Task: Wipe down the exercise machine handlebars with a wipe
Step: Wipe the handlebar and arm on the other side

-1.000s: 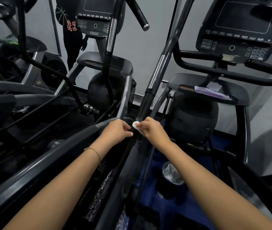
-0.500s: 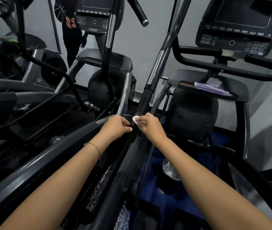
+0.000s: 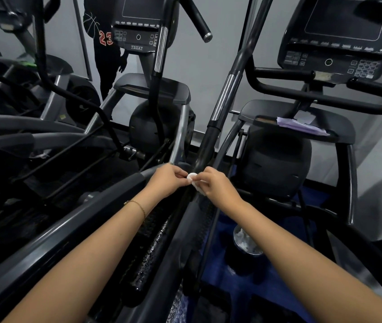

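Risk: wiping only the low end of the handlebar [image 3: 211, 134], leaving the tall upper run untouched. Right hand [image 3: 218, 185] pinched shut on wipe [image 3: 192, 179]; left hand [image 3: 166, 179] fingertips pinching its other edge. Small, white, crumpled, pressed against bar base; could slip free.

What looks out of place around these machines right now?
A purple packet with loose paper lies on the right machine's shelf, and the console's lower edge shows worn, peeling tape. Otherwise both hands just hold the wipe.
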A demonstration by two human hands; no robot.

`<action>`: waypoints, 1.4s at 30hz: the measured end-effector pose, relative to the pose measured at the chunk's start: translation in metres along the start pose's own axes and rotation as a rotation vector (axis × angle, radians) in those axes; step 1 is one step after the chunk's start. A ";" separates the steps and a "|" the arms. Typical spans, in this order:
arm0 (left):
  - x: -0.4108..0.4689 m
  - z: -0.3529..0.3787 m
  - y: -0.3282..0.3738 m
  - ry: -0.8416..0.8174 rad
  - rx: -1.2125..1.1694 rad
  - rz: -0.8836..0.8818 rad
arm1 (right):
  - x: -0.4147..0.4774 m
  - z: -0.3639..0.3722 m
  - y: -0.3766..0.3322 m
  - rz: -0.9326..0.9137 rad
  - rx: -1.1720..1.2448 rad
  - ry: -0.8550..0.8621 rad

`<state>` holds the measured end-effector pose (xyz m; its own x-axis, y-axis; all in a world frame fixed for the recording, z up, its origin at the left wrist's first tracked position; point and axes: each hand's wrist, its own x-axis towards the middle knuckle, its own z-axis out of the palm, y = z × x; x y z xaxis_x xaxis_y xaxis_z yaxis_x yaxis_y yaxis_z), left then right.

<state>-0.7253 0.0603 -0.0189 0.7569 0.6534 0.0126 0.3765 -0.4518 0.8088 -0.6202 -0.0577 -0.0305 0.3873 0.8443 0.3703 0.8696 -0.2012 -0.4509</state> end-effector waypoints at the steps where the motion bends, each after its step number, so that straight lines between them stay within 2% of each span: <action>1: 0.000 -0.001 0.001 -0.009 -0.012 -0.011 | 0.006 -0.003 0.001 0.029 -0.005 -0.009; 4: -0.001 -0.003 0.003 -0.061 -0.020 -0.049 | 0.018 -0.006 -0.004 0.088 -0.036 -0.026; 9: -0.011 -0.007 -0.008 -0.110 0.053 -0.061 | -0.006 -0.004 -0.013 -0.063 -0.048 -0.065; 12: -0.015 -0.008 -0.005 -0.115 0.036 -0.064 | 0.004 -0.007 -0.010 -0.058 -0.060 -0.096; 16: -0.021 -0.011 -0.003 -0.115 0.015 -0.049 | 0.008 -0.007 -0.016 -0.026 -0.061 -0.034; 21: -0.041 -0.018 -0.024 -0.130 -0.067 -0.055 | -0.032 0.003 -0.028 -0.167 -0.020 -0.003; 26: -0.052 -0.015 -0.028 -0.115 -0.163 -0.073 | -0.010 -0.004 -0.026 -0.073 0.006 0.020; 29: -0.055 -0.013 -0.028 -0.095 -0.180 -0.074 | -0.026 0.003 -0.034 -0.143 -0.011 0.044; 32: -0.057 -0.012 -0.030 -0.078 -0.152 -0.039 | -0.043 0.005 -0.037 -0.200 0.005 -0.023; 37: -0.062 -0.010 -0.030 -0.012 -0.139 -0.031 | -0.022 -0.001 -0.033 -0.092 -0.004 0.000; 42: -0.067 -0.009 -0.034 0.016 -0.178 -0.025 | -0.051 0.009 -0.042 -0.220 0.030 0.004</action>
<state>-0.7933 0.0371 -0.0422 0.7394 0.6733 -0.0007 0.2938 -0.3218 0.9001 -0.6797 -0.0878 -0.0380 0.1907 0.8641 0.4659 0.9237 0.0027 -0.3832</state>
